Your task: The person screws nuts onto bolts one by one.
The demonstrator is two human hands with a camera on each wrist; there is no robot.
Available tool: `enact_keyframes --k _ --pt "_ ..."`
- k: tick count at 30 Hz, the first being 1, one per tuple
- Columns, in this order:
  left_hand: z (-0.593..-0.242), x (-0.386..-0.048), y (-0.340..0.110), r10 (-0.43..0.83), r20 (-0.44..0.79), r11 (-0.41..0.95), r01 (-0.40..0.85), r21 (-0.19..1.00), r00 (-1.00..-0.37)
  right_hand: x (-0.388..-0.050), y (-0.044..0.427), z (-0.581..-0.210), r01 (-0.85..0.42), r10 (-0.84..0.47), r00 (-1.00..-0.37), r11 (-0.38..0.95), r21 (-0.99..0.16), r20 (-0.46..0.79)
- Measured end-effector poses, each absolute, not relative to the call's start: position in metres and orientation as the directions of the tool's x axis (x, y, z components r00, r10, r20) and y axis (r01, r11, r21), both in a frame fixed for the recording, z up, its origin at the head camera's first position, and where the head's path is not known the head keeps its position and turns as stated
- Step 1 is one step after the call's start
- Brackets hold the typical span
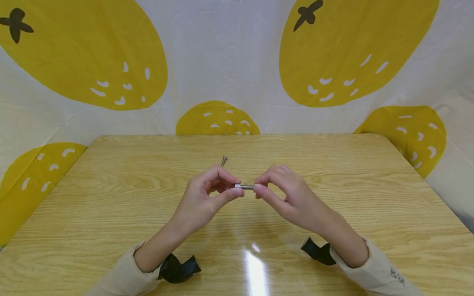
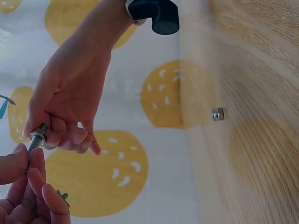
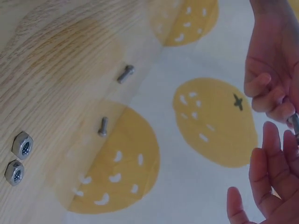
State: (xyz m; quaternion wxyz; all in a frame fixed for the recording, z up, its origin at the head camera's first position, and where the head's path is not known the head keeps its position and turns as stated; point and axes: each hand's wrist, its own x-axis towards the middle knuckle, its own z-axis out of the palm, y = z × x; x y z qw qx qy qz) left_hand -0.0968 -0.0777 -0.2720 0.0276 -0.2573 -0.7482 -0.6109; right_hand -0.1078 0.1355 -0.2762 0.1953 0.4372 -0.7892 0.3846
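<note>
A slim metal bolt [image 1: 247, 187] lies level between both hands, above the table. My left hand [image 1: 198, 197] pinches its left end, where a wider, brighter metal part shows at the fingertips. The bolt's other end is pinched by my right hand [image 1: 296, 197] between thumb and index finger. Thread and a wider collar show on the bolt [image 2: 37, 136] in the left wrist view; whether this collar is a nut or the head, I cannot tell. Fingers cover both ends. Only a sliver of the bolt [image 3: 294, 120] appears at the right wrist view's edge.
A loose bolt [image 1: 224, 160] lies on the wooden table [image 1: 111, 197] beyond the left hand. Two loose bolts, including this bolt [image 3: 125, 73], and two hex nuts [image 3: 22, 145] lie on the tabletop in the right wrist view. A lemon-patterned curtain [image 1: 222, 61] hangs behind.
</note>
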Motion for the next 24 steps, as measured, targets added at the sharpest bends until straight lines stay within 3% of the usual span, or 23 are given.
enact_keyframes --k 6,10,13,18,24 --pt "-0.2722 -0.0963 -0.0772 0.358 0.347 0.13 0.415 0.901 -0.867 -0.104 0.1371 -0.2741 -0.751 -0.54 -0.659 0.427 -0.504 0.524" --pt "-0.2723 -0.0965 -0.078 0.354 0.348 0.131 0.414 0.901 -0.868 -0.1012 0.1387 -0.2713 -0.718 -0.543 -0.693 0.457 -0.526 0.474" --pt "-0.2725 -0.0969 -0.0785 0.349 0.351 0.136 0.418 0.898 -0.869 -0.1015 0.1389 -0.2709 -0.747 -0.548 -0.661 0.421 -0.514 0.512" --pt "-0.2729 -0.0976 -0.0788 0.348 0.359 0.13 0.424 0.896 -0.866 -0.1052 0.1373 -0.2722 -0.832 -0.555 -0.554 0.336 -0.441 0.621" --pt "-0.2731 -0.0973 -0.0788 0.351 0.361 0.124 0.425 0.897 -0.864 -0.1064 0.1371 -0.273 -0.855 -0.555 -0.517 0.304 -0.419 0.652"
